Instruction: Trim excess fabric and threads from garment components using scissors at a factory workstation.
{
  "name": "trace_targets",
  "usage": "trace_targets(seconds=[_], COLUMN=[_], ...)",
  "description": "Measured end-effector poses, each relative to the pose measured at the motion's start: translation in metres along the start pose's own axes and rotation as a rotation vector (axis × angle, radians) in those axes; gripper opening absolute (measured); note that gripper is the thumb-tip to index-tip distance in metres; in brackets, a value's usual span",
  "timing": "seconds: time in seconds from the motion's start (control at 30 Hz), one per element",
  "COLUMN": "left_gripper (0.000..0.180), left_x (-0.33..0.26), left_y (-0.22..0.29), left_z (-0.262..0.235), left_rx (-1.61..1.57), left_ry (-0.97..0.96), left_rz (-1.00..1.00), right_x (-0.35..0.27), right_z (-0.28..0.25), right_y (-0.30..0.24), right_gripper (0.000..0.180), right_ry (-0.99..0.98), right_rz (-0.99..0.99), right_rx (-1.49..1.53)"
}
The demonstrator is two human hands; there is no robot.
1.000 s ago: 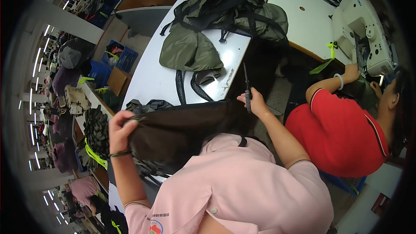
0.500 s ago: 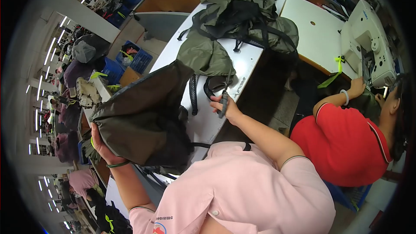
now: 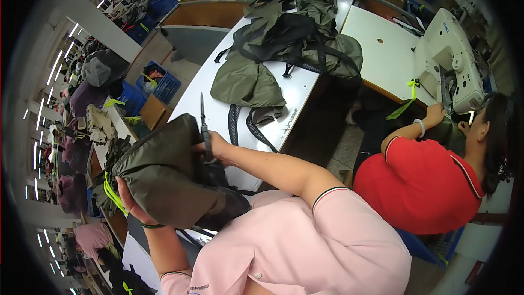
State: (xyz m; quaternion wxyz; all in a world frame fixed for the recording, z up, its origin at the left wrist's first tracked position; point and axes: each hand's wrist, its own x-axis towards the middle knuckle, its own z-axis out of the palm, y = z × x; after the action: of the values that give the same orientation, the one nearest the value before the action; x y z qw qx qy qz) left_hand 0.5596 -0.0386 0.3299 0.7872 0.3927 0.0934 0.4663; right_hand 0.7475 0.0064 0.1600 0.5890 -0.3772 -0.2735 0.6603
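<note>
My left hand (image 3: 129, 202) grips the left edge of a dark olive fabric bag (image 3: 169, 186), thumb and fingers closed around the cloth. In my right hand (image 3: 218, 146) is a pair of scissors (image 3: 204, 125) with dark grey handles, its pointed blades up. The right hand is at the bag's right side, and its fingers partly hide behind the handles. Next to my left hand, a bright yellow strap (image 3: 112, 194) hangs at the bag's edge. An olive backpack piece (image 3: 248, 82) with black mesh straps lies on the white table (image 3: 194, 101) beyond.
More olive and black backpacks (image 3: 295, 33) are heaped farther up the table. To the right, a co-worker in a red shirt (image 3: 417, 180) works at a white sewing machine (image 3: 450, 60). Blue crates (image 3: 158, 83) stand on the floor at the left, near a cardboard piece (image 3: 155, 111).
My right hand has moved left with the scissors, from over the table to the bag. The bag's raised upper part has come down and bunched up. My left hand keeps its hold.
</note>
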Motion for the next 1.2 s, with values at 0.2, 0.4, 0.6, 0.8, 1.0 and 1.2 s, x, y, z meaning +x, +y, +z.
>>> trace_targets(seconds=[0.2,0.4,0.6,0.8,1.0,1.2], left_gripper=[0.034,0.038,0.038,0.024,0.029,0.03], left_x=[-0.032,-0.09,-0.109,-0.012,0.114,0.128], left_y=[-0.003,-0.119,-0.138,-0.06,-0.122,-0.139], left_z=[-0.014,-0.091,-0.147,-0.11,-0.233,-0.318], left_rx=[0.234,0.177,1.155,1.026,1.921,2.083], left_ry=[0.011,0.331,-0.262,-0.266,-0.305,-0.388], left_rz=[0.108,-0.582,-0.96,-0.681,0.125,-0.57], right_x=[0.058,0.035,0.04,0.023,0.047,0.069], right_z=[0.008,0.089,0.064,-0.124,-0.165,-0.16], right_y=[-0.127,-0.197,-0.041,0.043,0.083,0.092], right_gripper=[0.033,0.031,0.041,0.033,0.032,0.032], right_ry=[-0.028,-0.456,-0.704,0.132,0.296,0.373], right_rz=[-0.72,-0.869,-0.544,-0.19,-0.116,0.1], right_rx=[-0.108,-0.654,-0.993,-0.563,-0.909,-1.08])
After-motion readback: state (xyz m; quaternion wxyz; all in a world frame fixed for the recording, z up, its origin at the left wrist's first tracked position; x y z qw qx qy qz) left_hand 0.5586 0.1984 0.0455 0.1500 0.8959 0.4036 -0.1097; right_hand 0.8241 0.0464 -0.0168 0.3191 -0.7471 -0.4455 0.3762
